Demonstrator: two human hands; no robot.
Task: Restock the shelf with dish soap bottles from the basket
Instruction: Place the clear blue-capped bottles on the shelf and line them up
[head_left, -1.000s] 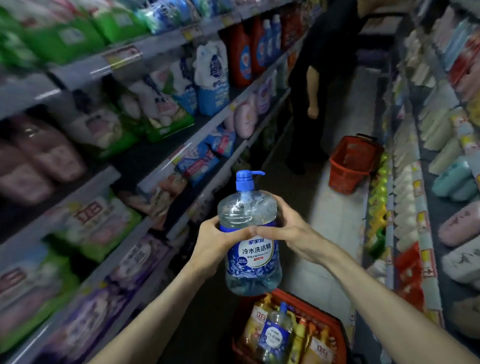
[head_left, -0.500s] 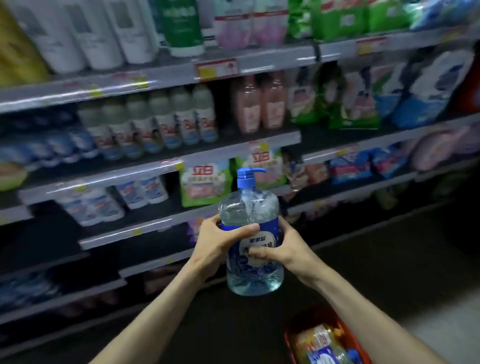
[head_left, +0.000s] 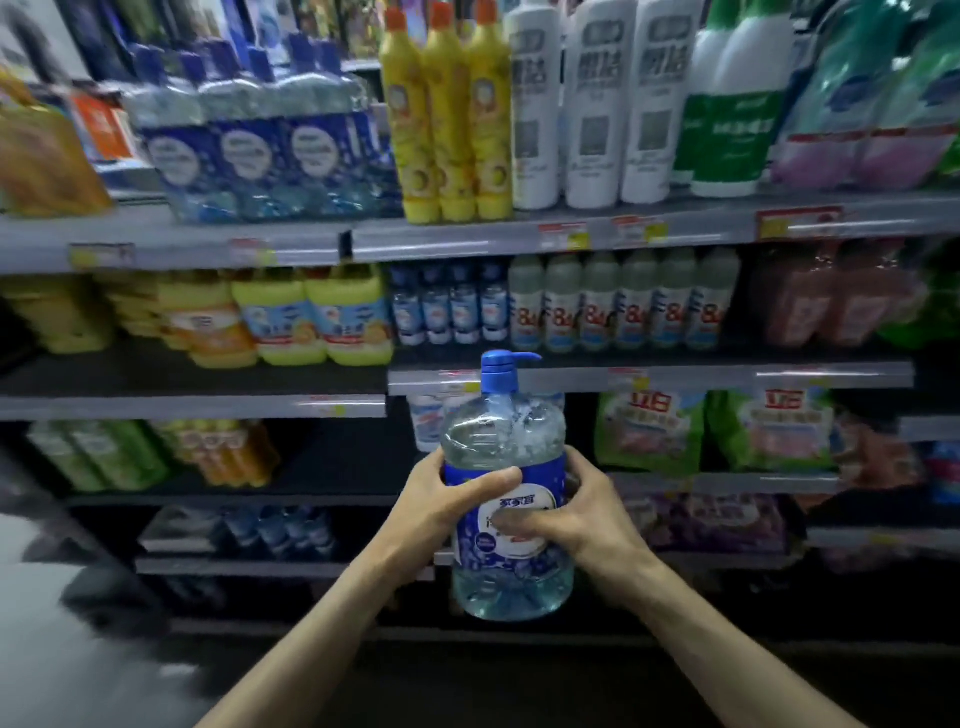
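Stocked store shelving (head_left: 675, 375) is shown behind a clear, blue-pumped dish soap bottle (head_left: 504, 441), which is held upright in mid-air, left grip (head_left: 447, 506) and right grip (head_left: 582, 519) curled around its labelled middle.

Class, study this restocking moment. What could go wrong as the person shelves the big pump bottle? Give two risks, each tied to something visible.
1. The left hand and right hand grip the large dish soap bottle round its label, nothing under its base; nearly full, it might slip.
2. Its blue pump overlaps a shelf edge in this view; lifted carelessly, it could catch there or knock the tightly packed yellow bottles above.
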